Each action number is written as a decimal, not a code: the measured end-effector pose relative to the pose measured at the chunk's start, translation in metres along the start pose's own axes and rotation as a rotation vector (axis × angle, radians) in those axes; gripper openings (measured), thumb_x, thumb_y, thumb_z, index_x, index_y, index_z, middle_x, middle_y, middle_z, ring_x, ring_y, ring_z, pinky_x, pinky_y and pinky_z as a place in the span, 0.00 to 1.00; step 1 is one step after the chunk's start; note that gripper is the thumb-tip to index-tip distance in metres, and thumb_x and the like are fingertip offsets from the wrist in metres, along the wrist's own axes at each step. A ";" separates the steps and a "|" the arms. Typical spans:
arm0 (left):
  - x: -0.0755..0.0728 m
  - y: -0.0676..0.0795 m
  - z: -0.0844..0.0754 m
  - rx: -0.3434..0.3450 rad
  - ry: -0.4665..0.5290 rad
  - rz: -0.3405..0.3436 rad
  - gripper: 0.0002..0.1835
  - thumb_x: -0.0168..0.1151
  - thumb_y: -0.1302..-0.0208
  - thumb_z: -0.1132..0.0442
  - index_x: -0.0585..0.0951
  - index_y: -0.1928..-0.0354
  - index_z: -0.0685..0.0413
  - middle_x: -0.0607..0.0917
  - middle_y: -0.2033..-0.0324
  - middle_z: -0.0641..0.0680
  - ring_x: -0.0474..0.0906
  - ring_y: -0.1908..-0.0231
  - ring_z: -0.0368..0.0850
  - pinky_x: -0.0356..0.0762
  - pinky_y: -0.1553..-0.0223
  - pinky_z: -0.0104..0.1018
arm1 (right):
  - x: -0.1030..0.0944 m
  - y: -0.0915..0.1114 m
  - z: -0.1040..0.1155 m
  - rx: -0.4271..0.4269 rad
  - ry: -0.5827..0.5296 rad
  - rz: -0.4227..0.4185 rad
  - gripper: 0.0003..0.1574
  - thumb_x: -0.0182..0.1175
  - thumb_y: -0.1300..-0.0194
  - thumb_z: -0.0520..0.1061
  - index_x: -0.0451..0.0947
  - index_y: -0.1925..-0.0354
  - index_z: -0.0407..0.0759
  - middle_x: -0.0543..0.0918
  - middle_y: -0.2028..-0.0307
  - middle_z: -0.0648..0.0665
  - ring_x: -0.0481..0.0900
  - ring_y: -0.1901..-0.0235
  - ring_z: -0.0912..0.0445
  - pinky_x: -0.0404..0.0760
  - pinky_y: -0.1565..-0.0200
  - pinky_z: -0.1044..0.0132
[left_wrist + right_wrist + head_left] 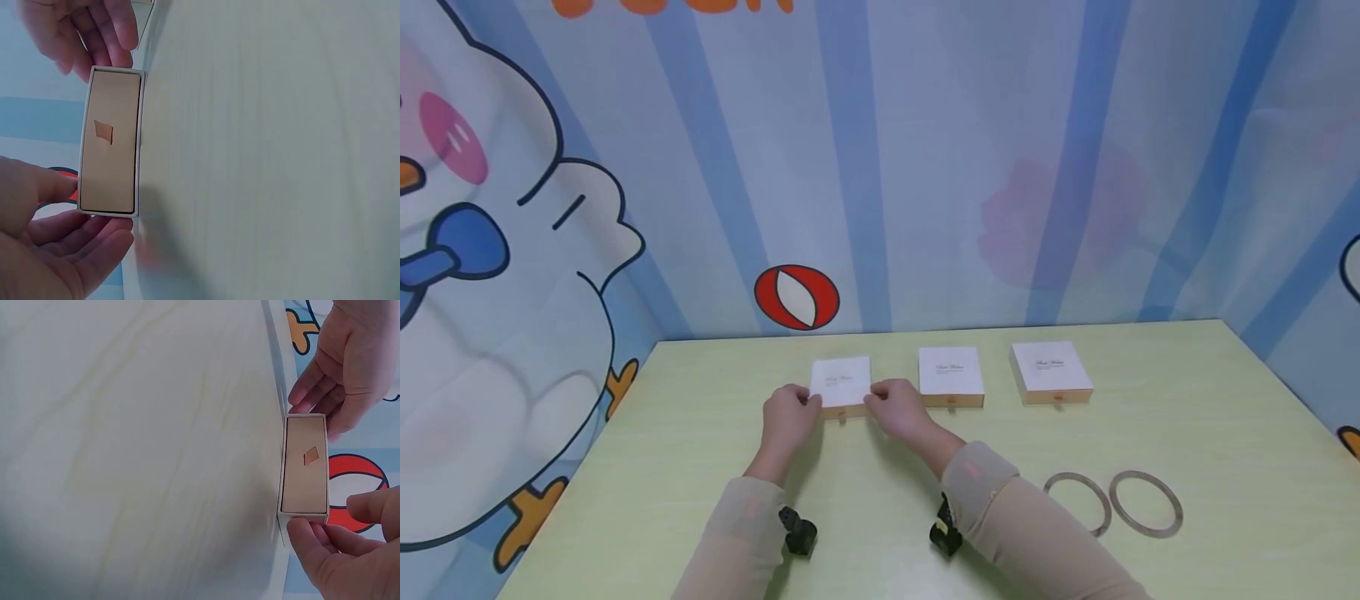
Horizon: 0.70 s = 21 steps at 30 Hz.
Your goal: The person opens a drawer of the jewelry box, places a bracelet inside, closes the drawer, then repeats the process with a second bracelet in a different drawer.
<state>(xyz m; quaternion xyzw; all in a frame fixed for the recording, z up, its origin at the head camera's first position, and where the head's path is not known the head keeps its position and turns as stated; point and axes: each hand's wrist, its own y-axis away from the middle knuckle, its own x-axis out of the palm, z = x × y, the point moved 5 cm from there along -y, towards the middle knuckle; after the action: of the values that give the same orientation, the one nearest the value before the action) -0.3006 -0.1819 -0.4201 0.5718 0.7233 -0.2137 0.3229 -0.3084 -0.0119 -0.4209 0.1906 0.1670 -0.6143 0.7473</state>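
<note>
White drawer box, left of the middle box on the table's far half, gripped between left hand and right hand; its drawer front's long axis runs hand to hand, neither hand clearly nearer.

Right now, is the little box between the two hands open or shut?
Shut: its tan drawer front sits within the white cover, with just the pull tab sticking out.
</note>
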 end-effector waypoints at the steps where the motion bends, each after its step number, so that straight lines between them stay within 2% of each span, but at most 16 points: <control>1: 0.000 0.000 0.000 -0.005 0.005 -0.005 0.19 0.54 0.33 0.59 0.77 0.48 0.68 0.81 0.55 0.64 0.74 0.59 0.52 0.76 0.56 0.43 | -0.001 0.000 0.000 0.002 0.005 -0.009 0.22 0.53 0.33 0.41 0.74 0.45 0.31 0.78 0.46 0.34 0.79 0.53 0.49 0.78 0.50 0.56; 6: -0.001 0.003 0.000 -0.030 0.030 -0.018 0.15 0.57 0.34 0.58 0.79 0.55 0.65 0.81 0.61 0.61 0.74 0.65 0.49 0.74 0.64 0.38 | -0.005 0.000 -0.001 0.040 0.018 -0.047 0.19 0.58 0.36 0.41 0.77 0.49 0.31 0.82 0.54 0.36 0.80 0.65 0.53 0.80 0.62 0.62; 14: 0.002 0.006 0.000 -0.078 0.073 0.015 0.14 0.60 0.36 0.58 0.78 0.56 0.63 0.79 0.63 0.60 0.74 0.67 0.47 0.71 0.70 0.32 | -0.007 0.001 -0.002 0.064 0.064 -0.091 0.13 0.62 0.39 0.39 0.78 0.56 0.33 0.82 0.61 0.38 0.78 0.64 0.52 0.79 0.63 0.63; 21: 0.005 0.004 0.004 -0.106 0.071 0.060 0.17 0.61 0.36 0.59 0.77 0.52 0.64 0.81 0.62 0.60 0.75 0.69 0.46 0.71 0.73 0.31 | -0.008 0.003 -0.003 0.075 0.017 -0.068 0.20 0.62 0.39 0.37 0.76 0.48 0.33 0.83 0.61 0.38 0.79 0.71 0.55 0.77 0.70 0.68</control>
<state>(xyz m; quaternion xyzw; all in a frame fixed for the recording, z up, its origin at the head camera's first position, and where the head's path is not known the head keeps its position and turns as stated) -0.2966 -0.1798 -0.4263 0.5826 0.7272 -0.1448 0.3330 -0.3070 -0.0031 -0.4199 0.2180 0.1568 -0.6435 0.7168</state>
